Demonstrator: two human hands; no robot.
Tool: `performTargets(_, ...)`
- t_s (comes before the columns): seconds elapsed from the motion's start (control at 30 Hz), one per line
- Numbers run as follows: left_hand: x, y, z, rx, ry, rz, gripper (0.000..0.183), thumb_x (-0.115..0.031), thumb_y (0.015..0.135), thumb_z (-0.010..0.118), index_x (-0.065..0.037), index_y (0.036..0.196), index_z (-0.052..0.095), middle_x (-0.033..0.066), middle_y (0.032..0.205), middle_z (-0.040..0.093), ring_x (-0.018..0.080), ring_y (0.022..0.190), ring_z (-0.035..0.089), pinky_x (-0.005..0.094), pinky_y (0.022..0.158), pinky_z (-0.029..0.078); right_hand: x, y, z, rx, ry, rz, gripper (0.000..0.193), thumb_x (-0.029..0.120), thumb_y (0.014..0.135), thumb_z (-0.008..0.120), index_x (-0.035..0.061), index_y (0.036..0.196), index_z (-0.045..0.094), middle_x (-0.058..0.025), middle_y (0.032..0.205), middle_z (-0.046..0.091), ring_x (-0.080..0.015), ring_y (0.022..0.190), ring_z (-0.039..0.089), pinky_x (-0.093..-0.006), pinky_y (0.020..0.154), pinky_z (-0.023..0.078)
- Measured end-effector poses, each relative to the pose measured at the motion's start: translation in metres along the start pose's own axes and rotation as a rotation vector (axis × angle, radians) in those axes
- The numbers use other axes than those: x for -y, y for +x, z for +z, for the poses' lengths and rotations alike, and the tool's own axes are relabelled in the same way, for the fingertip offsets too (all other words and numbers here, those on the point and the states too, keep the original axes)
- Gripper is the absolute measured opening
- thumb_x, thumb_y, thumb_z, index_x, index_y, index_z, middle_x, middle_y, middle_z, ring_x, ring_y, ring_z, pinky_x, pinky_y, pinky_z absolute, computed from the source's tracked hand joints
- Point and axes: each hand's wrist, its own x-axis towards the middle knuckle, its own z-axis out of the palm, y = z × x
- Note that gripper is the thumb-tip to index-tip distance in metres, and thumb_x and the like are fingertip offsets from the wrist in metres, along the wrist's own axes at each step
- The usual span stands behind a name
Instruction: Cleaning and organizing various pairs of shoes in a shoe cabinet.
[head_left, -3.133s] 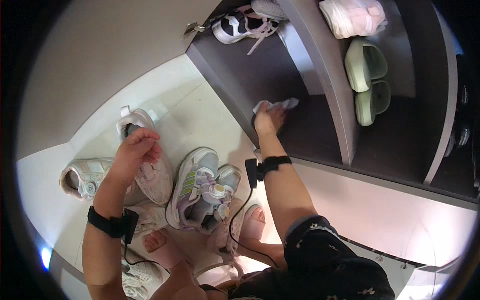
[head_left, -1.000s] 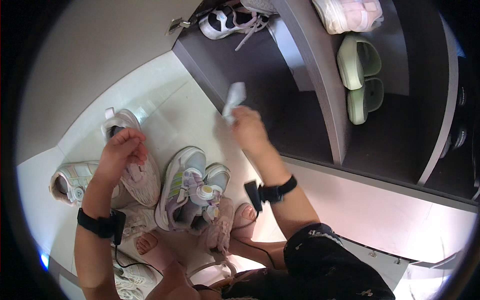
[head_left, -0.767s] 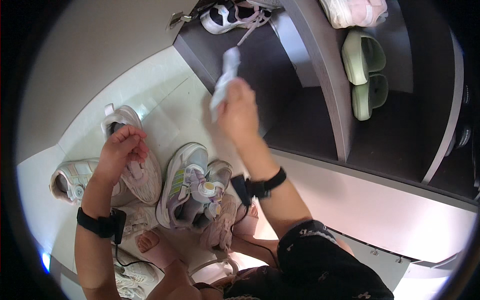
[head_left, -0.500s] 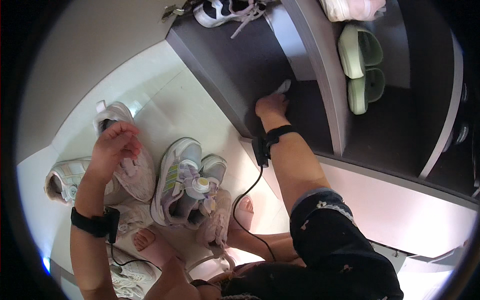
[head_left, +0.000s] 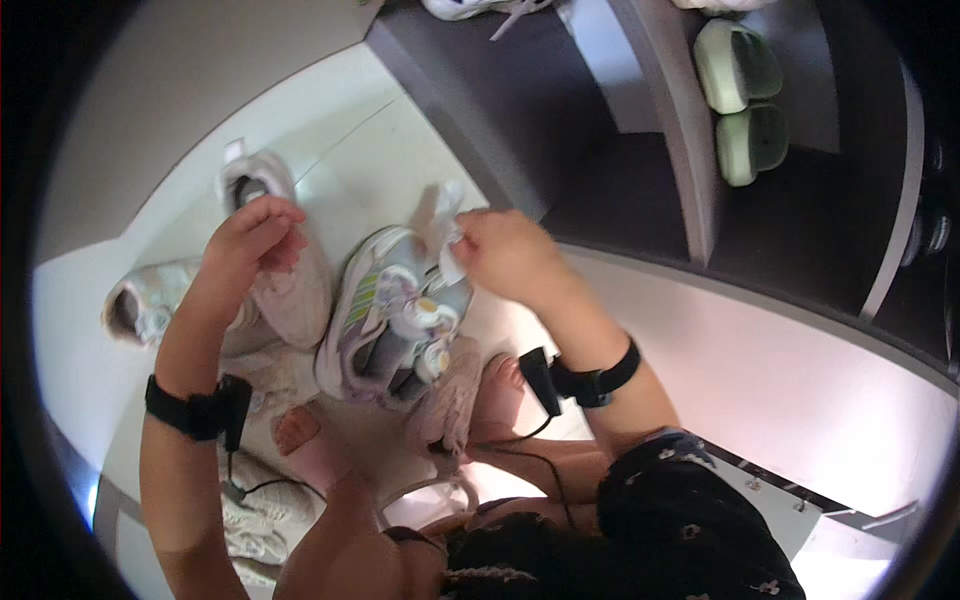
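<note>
My right hand (head_left: pixel 500 250) is closed on a crumpled white tissue (head_left: pixel 447 225), held above the floor beside a pair of sneakers (head_left: pixel 392 320) with green stripes and purple-grey trim. My left hand (head_left: pixel 257 240) hovers over a white-pink shoe (head_left: pixel 292 295), with its fingers loosely curled and nothing visible in them. That hand partly covers the shoe's opening. Just left of it lies another off-white sneaker (head_left: pixel 135 305), partly behind my left forearm.
A dark shoe cabinet (head_left: pixel 610 205) stands at the right, with light green clogs (head_left: pixel 735 65) in one compartment and a white-and-black sneaker (head_left: pixel 470 8) at the top. More pale shoes (head_left: pixel 265 515) lie at lower left. My bare feet (head_left: pixel 298 430) are close to the sneakers.
My right hand has come out of the cabinet compartment and moved left and down, carrying the tissue over the floor. My left hand stays over the white-pink shoe. The view has shifted slightly.
</note>
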Motion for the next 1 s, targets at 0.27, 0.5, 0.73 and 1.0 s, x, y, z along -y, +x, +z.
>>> performTargets(0.27,0.013,-0.047,0.010,-0.051,0.002,0.016,0.014,-0.016,0.092,0.049,-0.009,0.098,0.060,-0.0010,0.080,0.061,0.0068,0.068,0.054,0.0214,0.064,0.042,-0.017,-0.043,-0.004,-0.104,0.006,-0.117,0.015,0.008,0.076,0.052,0.0027,0.087,0.062,-0.0198,0.086,0.062,-0.0385,0.084,0.059,-0.0456,0.073,0.047)
performTargets(0.5,0.038,-0.098,0.037,-0.002,0.105,0.001,0.013,-0.013,0.091,0.050,-0.007,0.097,0.059,0.0004,0.083,0.061,0.0076,0.069,0.052,0.0212,0.064,0.042,-0.008,-0.082,0.036,0.187,-0.202,0.028,0.026,0.021,0.078,0.052,0.0124,0.098,0.066,-0.0167,0.092,0.066,-0.0348,0.087,0.062,-0.0434,0.075,0.048)
performTargets(0.73,0.071,-0.124,0.064,0.033,0.585,0.209,0.018,-0.010,0.087,0.056,-0.005,0.105,0.059,0.0036,0.097,0.058,0.0107,0.070,0.050,0.0245,0.065,0.044,0.000,-0.103,0.132,0.590,0.154,0.015,0.052,0.051,0.082,0.053,0.0040,0.100,0.068,-0.0215,0.092,0.066,-0.0343,0.092,0.062,-0.0401,0.080,0.047)
performTargets(1.0,0.091,-0.123,0.090,0.105,1.243,0.451,0.036,-0.008,0.077,0.061,-0.010,0.112,0.055,0.0108,0.102,0.057,0.0311,0.090,0.061,0.0431,0.073,0.050,-0.004,-0.093,0.185,0.296,0.515,0.317,0.076,0.065,0.078,0.056,-0.0090,0.092,0.065,-0.0279,0.089,0.064,-0.0353,0.087,0.063,-0.0378,0.076,0.049)
